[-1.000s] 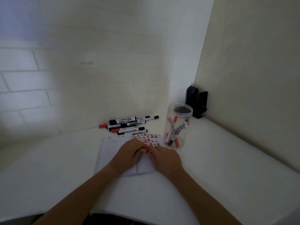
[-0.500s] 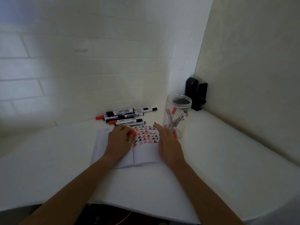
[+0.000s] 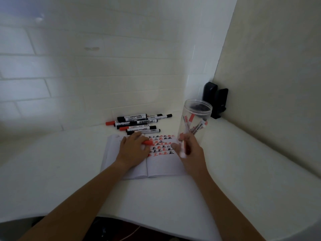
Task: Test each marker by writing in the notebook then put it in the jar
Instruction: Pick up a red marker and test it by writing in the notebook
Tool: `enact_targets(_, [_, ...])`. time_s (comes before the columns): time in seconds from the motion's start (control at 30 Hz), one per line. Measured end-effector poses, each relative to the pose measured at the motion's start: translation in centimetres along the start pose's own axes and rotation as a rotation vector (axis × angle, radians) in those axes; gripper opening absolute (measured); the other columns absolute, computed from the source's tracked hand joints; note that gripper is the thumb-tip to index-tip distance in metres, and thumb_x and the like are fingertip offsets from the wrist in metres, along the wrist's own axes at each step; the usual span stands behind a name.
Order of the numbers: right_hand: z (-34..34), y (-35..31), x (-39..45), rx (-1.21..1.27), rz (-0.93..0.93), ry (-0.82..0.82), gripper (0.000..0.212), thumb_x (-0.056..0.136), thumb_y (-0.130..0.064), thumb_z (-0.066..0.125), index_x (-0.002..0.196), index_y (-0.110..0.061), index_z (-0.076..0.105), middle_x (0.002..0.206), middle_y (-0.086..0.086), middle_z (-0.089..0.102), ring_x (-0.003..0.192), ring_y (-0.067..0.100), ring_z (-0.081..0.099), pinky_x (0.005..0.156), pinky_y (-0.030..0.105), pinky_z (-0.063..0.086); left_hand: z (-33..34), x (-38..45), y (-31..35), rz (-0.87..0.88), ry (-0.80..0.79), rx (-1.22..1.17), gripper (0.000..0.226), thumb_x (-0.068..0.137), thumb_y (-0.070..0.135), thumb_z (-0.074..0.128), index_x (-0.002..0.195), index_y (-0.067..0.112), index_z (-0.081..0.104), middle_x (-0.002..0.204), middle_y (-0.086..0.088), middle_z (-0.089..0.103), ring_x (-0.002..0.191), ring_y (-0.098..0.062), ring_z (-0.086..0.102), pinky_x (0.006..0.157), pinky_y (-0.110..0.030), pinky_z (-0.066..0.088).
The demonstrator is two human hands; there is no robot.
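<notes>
The right hand (image 3: 189,150) grips an uncapped red marker (image 3: 184,146) over the open notebook (image 3: 163,164); the left hand (image 3: 133,149) pinches its red cap (image 3: 147,142); the plastic jar (image 3: 196,122) stands just beside, so a careless knuckle could likely topple it.

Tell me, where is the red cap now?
In the head view the red cap is in the left hand, over the open notebook, just in front of the loose markers.
</notes>
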State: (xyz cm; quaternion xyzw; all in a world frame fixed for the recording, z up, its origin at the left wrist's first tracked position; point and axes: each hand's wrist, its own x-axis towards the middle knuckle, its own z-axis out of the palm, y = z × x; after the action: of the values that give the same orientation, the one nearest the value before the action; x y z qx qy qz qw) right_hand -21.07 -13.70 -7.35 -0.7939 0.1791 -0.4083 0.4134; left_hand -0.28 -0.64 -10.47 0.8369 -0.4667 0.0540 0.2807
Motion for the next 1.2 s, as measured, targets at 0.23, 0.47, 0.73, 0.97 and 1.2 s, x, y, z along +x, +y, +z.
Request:
enact_targets(0.23, [-1.0, 0.7, 0.2, 0.27, 0.159, -0.068, 0.015, 0.107, -0.012, 0.047, 0.112, -0.015, 0.061, 0.074, 0.013, 0.066, 0.057, 0.024, 0.057, 0.049, 0.029, 0.046, -1.4, 0.4, -1.4, 0.025, -0.102, 0.071, 0.061, 0.078, 0.077, 0.031, 0.125, 0.048, 0.058, 0.136, 0.01, 0.047, 0.129, -0.015, 0.042, 0.111, -0.047, 0.027])
enact_targets(0.47, [-0.5, 0.9, 0.6, -0.09, 0.264, 0.048, 0.007, 0.096, -0.023, 0.069, 0.09, -0.02, 0.07, 0.063, -0.003, 0.069, 0.048, 0.007, 0.063, 0.049, 0.016, 0.049, -0.8, 0.2, -1.5, 0.045, -0.044, 0.038, 0.051, 0.084, 0.07, 0.036, 0.124, 0.046, 0.057, 0.143, 0.007, 0.043, 0.136, -0.017, 0.037, 0.117, -0.045, 0.021])
enact_targets(0.73, [-0.5, 0.4, 0.6, -0.097, 0.356, 0.079, 0.017, 0.095, -0.024, 0.069, 0.079, -0.018, 0.068, 0.059, 0.008, 0.07, 0.045, 0.026, 0.067, 0.044, 0.026, 0.052, -0.6, 0.7, -1.9, 0.048, -0.084, 0.042, 0.061, 0.079, 0.075, 0.032, 0.128, 0.047, 0.056, 0.15, 0.004, 0.042, 0.143, -0.016, 0.031, 0.119, -0.045, 0.02])
enact_targets(0.97, [-0.4, 0.3, 0.6, -0.092, 0.424, 0.057, 0.021, 0.095, -0.028, 0.07, 0.078, -0.016, 0.073, 0.059, 0.008, 0.071, 0.046, 0.025, 0.067, 0.045, 0.027, 0.054, -0.3, 0.7, -2.2, 0.045, -0.103, 0.056, 0.058, 0.083, 0.075, 0.033, 0.131, 0.049, 0.052, 0.152, 0.005, 0.039, 0.144, -0.015, 0.028, 0.12, -0.045, 0.017])
enact_targets(1.2, [-0.4, 0.3, 0.6, -0.111, 0.447, 0.043, 0.024, 0.095, -0.028, 0.07, 0.077, -0.013, 0.073, 0.058, 0.007, 0.071, 0.045, 0.019, 0.066, 0.045, 0.023, 0.052, -0.3, 0.7, -2.3, 0.051, -0.09, 0.044, 0.058, 0.083, 0.075, 0.034, 0.131, 0.048, 0.053, 0.152, 0.004, 0.04, 0.144, -0.016, 0.028, 0.12, -0.045, 0.017])
